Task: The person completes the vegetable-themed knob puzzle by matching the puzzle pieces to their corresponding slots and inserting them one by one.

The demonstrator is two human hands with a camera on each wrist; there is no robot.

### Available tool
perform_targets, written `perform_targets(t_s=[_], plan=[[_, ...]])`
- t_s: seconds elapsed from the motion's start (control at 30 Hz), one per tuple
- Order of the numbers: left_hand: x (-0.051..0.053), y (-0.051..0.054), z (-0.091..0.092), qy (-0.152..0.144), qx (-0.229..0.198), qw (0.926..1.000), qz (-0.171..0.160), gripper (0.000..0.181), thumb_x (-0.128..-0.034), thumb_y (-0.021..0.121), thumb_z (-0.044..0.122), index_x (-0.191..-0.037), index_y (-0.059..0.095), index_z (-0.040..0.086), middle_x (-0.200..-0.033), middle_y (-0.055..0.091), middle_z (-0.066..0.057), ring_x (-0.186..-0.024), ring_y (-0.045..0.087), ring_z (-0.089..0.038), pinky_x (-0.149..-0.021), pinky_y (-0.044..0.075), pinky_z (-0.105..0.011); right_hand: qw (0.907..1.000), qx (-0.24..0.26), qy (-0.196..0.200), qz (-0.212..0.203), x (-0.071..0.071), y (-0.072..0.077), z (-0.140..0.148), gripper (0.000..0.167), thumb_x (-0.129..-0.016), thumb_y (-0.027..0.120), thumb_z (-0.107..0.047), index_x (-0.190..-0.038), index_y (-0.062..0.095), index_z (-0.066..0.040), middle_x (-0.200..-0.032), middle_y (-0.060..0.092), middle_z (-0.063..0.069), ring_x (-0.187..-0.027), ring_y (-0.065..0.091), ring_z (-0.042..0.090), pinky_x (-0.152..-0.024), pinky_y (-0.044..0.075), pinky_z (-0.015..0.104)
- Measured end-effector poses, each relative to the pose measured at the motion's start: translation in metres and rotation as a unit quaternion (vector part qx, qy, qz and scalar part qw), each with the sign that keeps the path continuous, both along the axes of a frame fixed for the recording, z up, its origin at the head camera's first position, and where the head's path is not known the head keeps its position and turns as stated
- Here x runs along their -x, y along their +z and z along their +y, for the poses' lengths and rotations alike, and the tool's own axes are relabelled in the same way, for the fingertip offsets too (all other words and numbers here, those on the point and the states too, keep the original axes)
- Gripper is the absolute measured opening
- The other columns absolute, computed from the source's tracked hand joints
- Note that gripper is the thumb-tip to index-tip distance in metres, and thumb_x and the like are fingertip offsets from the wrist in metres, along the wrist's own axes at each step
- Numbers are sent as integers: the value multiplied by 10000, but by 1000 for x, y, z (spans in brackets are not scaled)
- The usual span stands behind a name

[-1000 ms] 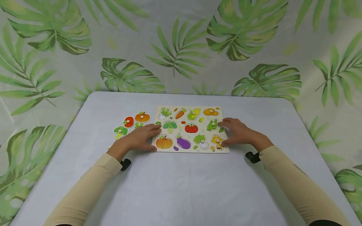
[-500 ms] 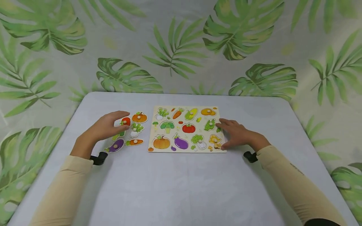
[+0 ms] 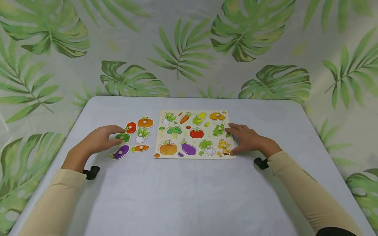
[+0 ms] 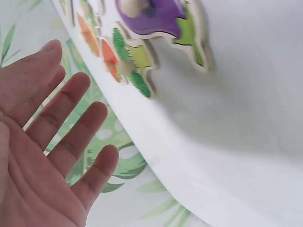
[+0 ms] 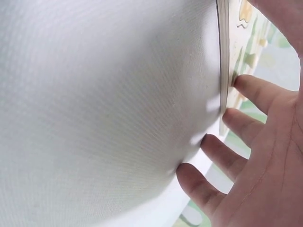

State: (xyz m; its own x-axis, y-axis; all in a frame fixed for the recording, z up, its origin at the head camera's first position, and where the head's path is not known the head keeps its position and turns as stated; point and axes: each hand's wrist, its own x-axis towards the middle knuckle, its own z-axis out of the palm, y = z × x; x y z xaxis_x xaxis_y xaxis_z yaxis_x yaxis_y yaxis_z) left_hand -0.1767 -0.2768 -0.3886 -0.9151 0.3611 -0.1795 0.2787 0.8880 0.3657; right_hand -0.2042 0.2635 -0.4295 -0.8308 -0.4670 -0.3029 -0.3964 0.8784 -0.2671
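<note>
My left hand [image 3: 97, 141] hovers at the left side of a loose cluster of knobbed puzzle pieces. Its thumb and index finger are beside the broccoli piece [image 3: 123, 137], and the left wrist view shows the fingers [image 4: 78, 142] spread with nothing held. Just below lies the eggplant piece [image 3: 121, 152]; the tomato piece [image 3: 131, 127] is above. My right hand [image 3: 247, 140] rests against the right edge of the wooden vegetable puzzle board [image 3: 184, 154]. In the right wrist view its fingers [image 5: 255, 92] are extended, touching the board's edge and the tabletop.
Also in the cluster are a pumpkin piece [image 3: 145, 122], a radish-like white piece with green leaves [image 3: 142, 135] and a carrot piece [image 3: 140, 148]. Several board spots carry knobbed pieces, such as the corn [image 3: 199, 118]. A white cloth covers the table [image 3: 189, 196]; a leaf-patterned curtain [image 3: 189, 46] hangs behind.
My left hand has left the board's left edge and moved left to the loose pieces, then slightly lower beside the broccoli. The right hand stays at the board's right edge.
</note>
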Motion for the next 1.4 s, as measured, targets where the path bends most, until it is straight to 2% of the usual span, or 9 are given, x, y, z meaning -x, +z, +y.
perform_targets(t_s=[0.2,0.37,0.47,0.57,0.67,0.8,1.13,1.4], plan=[[5,-12,-6,91,126,9999,-76,367,-908,671,162,-1253,679,36,-1276,652,-201,-1242,555,-436,-1064,425,-623,10000,-32,-38,-37,0,1,1,1043,-720,833,-533,-1544,342,-123,-1639,214,187,-1456,238,499,-1063,326,734],[15,-21,-12,-58,31,9998,-181,330,-902,671,136,-1209,699,18,-1252,647,-204,-1207,566,-427,-1056,434,-613,10000,-43,-1,-38,0,2,2,1059,-720,838,-521,-1548,331,-97,-1635,222,191,-1456,239,498,-1058,335,732],[19,-22,-13,-44,-53,9994,-336,315,-907,668,125,-1201,701,16,-1253,642,-203,-1188,570,-415,-1051,442,-608,10000,-69,5,-27,-1,3,2,1079,-704,845,-531,-1547,334,-92,-1632,228,192,-1456,241,495,-1058,335,733],[22,-23,-12,44,-54,9995,-312,302,-901,667,111,-1185,705,16,-1224,655,-194,-1110,604,-374,-1004,484,-578,10000,-91,31,10,-1,3,1,1098,-688,849,-547,-1547,337,-94,-1630,233,194,-1453,246,495,-1057,331,738],[23,-24,-11,136,29,9995,-285,310,-890,672,111,-1181,702,7,-1124,679,-172,-977,615,-302,-921,518,-524,10000,-68,49,24,-1,2,0,1089,-687,850,-543,-1545,346,-102,-1632,234,193,-1456,245,493,-1067,318,742],[23,-27,-11,236,125,9991,-329,326,-894,672,126,-1189,693,-13,-1015,695,-144,-901,598,-252,-883,516,-494,10000,-25,6,1,-2,-1,-1,1079,-681,856,-541,-1541,362,-116,-1635,236,184,-1461,247,478,-1082,307,737],[24,-31,-12,278,52,9996,30,234,-905,683,130,-1104,745,23,-1070,665,-145,-946,592,-275,-899,510,-502,9999,-68,-81,43,-2,-1,-2,1086,-679,857,-547,-1545,355,-127,-1642,226,173,-1470,238,464,-1093,310,722],[25,-35,-12,255,28,9995,172,201,-892,703,127,-1054,760,22,-1081,659,-155,-979,605,-312,-911,507,-525,9999,-53,-2,117,-2,-2,0,1080,-676,849,-569,-1538,369,-131,-1638,239,176,-1463,253,475,-1068,335,724]])
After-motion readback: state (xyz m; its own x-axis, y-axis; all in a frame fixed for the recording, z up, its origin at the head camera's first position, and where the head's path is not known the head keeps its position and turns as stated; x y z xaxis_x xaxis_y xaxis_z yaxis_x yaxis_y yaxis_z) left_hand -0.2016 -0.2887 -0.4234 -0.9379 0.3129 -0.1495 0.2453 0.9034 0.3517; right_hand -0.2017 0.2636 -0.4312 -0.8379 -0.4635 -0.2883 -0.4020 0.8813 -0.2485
